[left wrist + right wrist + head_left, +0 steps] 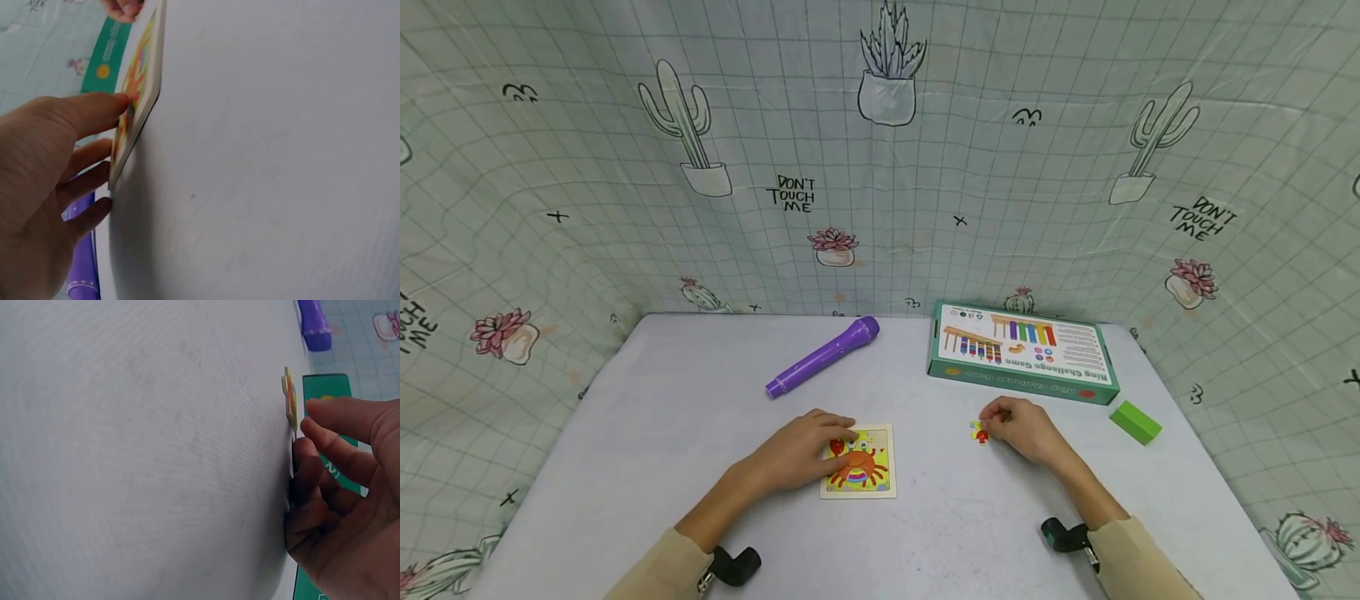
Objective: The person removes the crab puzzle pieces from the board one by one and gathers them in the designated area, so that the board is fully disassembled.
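In the head view a small square crab puzzle with a pale frame lies on the table. My left hand rests over its left side, and the left wrist view shows the thumb on the picture face and the other fingers loosely bent along the edge. To the right, a small yellow and red puzzle piece lies on the table. My right hand is at this piece. In the right wrist view thumb and index fingertips stand just beside the piece, while the other fingers curl against the tabletop.
A purple toy microphone lies at the back, left of centre. At the back right is a green and white game box, with a green block in front of its right end. Patterned cloth surrounds the white table.
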`<state>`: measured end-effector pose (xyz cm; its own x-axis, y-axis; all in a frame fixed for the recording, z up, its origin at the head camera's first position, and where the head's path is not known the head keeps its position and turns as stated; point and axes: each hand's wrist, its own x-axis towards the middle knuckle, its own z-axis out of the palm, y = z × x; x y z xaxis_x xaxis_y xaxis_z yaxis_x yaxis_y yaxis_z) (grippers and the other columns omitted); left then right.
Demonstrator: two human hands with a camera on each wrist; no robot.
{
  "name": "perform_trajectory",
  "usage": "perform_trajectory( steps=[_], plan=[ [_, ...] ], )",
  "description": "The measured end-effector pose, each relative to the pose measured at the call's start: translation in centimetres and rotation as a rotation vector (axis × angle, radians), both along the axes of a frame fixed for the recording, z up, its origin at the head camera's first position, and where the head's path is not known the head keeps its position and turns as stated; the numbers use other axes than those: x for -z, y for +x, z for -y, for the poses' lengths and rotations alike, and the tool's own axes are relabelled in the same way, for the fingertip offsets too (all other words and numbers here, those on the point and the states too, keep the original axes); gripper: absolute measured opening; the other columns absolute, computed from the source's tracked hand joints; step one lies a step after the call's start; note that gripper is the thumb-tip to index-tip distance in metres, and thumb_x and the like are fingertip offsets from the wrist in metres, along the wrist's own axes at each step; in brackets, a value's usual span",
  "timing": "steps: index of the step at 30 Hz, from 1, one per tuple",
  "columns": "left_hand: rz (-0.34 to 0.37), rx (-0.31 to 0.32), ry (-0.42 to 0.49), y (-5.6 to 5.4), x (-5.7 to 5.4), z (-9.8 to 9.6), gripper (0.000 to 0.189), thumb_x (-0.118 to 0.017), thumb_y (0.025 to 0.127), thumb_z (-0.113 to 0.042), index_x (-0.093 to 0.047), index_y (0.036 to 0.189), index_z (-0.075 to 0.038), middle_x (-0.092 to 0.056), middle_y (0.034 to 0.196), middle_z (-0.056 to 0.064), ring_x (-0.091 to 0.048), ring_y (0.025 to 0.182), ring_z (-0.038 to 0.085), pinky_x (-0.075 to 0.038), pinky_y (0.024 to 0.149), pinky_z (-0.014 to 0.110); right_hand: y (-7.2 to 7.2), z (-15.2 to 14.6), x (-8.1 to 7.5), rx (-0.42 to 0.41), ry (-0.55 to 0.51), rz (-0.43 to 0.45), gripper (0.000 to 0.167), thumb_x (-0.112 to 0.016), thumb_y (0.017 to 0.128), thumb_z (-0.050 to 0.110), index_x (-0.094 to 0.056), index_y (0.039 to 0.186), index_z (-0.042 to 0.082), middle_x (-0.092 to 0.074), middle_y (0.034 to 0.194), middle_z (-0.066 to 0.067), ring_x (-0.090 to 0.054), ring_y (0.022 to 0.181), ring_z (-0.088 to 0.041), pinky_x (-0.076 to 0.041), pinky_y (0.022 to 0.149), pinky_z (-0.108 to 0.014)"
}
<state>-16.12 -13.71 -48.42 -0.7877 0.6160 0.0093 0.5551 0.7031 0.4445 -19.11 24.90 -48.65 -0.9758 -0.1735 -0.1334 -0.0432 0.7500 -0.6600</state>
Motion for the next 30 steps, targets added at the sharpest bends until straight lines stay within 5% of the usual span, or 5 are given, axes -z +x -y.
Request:
perform_trajectory(
  steps=[5, 15, 30],
  plan=[
    [0.068, 0.031, 0.006, 0.2, -0.4, 0.7, 0.044, -0.071, 0.094, -0.036, -0.067, 0.132, -0.015, -0.054, 0.147, 0.003, -0.048, 0.137, 0.027, -0.040, 0.112, 0.048, 0.0, 0.3, -0.1, -0.005, -0.022, -0.024, 0.013, -0.070, 0.095, 0.022, -0.071, 0.099, 0.011, -0.065, 0.084, 0.001, -0.055, 0.076, -0.015, -0.044, 0.068, -0.030],
    [-0.022, 0.049, 0.022, 0.5, -0.4, 1.1, 0.043, -0.072, 0.093, -0.037, -0.070, 0.128, -0.011, -0.060, 0.131, 0.003, -0.058, 0.122, 0.023, -0.050, 0.102, 0.044, 0.1, 5.1, -1.7, -0.123, -0.114, -0.029, 0.010, -0.070, 0.095, 0.024, -0.072, 0.098, 0.015, -0.064, 0.084, 0.001, -0.057, 0.070, -0.016, -0.047, 0.060, -0.029],
    [-0.059, 0.063, -0.004, 0.8, -0.3, 1.0, 0.029, -0.071, 0.094, -0.035, -0.076, 0.120, -0.022, -0.063, 0.131, 0.005, -0.059, 0.124, 0.027, -0.051, 0.099, 0.046, 0.5, 12.1, -0.5, -0.372, -0.137, 0.012, 0.018, -0.069, 0.094, 0.022, -0.076, 0.108, 0.013, -0.063, 0.088, 0.006, -0.055, 0.079, -0.012, -0.045, 0.069, -0.026]
  ],
)
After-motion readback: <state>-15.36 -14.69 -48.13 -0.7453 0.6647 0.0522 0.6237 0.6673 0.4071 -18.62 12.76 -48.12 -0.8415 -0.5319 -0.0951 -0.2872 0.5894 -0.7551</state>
